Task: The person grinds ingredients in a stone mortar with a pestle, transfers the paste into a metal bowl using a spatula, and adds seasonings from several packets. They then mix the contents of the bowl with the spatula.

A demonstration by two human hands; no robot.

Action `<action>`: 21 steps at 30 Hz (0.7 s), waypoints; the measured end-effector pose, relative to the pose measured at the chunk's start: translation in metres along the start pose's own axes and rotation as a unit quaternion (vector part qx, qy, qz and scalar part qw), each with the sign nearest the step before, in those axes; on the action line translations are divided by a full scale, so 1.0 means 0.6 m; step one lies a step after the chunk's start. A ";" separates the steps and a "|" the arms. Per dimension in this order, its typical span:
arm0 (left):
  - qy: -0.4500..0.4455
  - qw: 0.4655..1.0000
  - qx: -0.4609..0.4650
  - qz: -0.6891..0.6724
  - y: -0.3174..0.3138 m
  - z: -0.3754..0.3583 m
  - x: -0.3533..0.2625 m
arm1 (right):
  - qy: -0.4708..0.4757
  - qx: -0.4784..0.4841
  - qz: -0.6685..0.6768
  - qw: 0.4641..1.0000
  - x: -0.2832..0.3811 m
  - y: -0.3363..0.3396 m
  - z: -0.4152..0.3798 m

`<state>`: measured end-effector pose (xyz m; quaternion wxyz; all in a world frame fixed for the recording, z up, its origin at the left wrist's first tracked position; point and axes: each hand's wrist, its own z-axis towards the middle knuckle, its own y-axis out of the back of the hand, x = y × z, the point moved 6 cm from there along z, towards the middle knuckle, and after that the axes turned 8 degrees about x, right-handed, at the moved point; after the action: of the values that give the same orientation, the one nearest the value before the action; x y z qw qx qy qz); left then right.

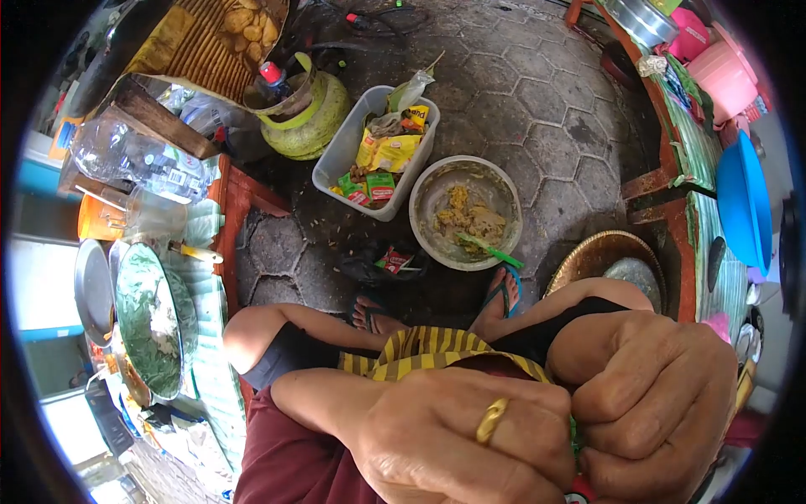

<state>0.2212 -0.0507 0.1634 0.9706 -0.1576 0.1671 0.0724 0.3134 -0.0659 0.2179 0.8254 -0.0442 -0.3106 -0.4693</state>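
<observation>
My left hand (457, 433), with a gold ring on one finger, is closed and close to the camera. Against it presses my right hand (659, 399), its fingers curled tight too. Between the two shows a sliver of a small green and red packet (576, 435), mostly hidden by my fingers. Beyond my knees stands a bowl (417, 197) with a yellowish, lumpy mixture (470, 217) and a green-handled utensil (491, 249) in it. To its left is a clear plastic bin (327, 172) holding yellow packets (390, 151) and green and red sachets (380, 186).
A red sachet (395, 260) lies on dark plastic by my feet. A green gas cylinder (311, 126) stands behind the bin. Benches flank me: a leaf-lined tray (151, 328) left, a blue basin (745, 202) right. A brass-coloured tray (609, 244) sits near my right knee.
</observation>
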 end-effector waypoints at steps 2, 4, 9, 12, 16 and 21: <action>0.029 0.998 -0.018 -0.049 -0.007 -0.004 0.011 | -0.006 0.003 -0.023 1.000 0.004 -0.009 -0.024; 0.087 0.984 -0.049 -0.145 -0.011 -0.012 0.024 | -0.084 0.028 -0.139 0.986 0.022 -0.022 0.009; 0.165 0.983 0.055 -0.057 0.024 0.001 0.018 | 0.194 -0.047 -0.168 0.965 0.007 0.005 -0.037; 0.320 0.904 -0.097 0.265 0.118 -0.028 0.041 | -0.228 -0.032 -0.377 0.897 -0.049 0.078 -0.057; 0.439 0.837 -0.262 0.195 0.254 -0.131 0.151 | -0.432 -0.028 -0.215 0.876 -0.247 0.163 -0.184; 0.512 0.783 -0.236 0.262 0.316 -0.189 0.211 | -0.547 -0.088 -0.081 0.828 -0.344 0.181 -0.299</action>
<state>0.2684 0.1010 -0.0350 0.6183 -0.3458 0.6521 0.2700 0.4095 0.0832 -0.0170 0.4719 -0.3412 -0.6714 -0.4583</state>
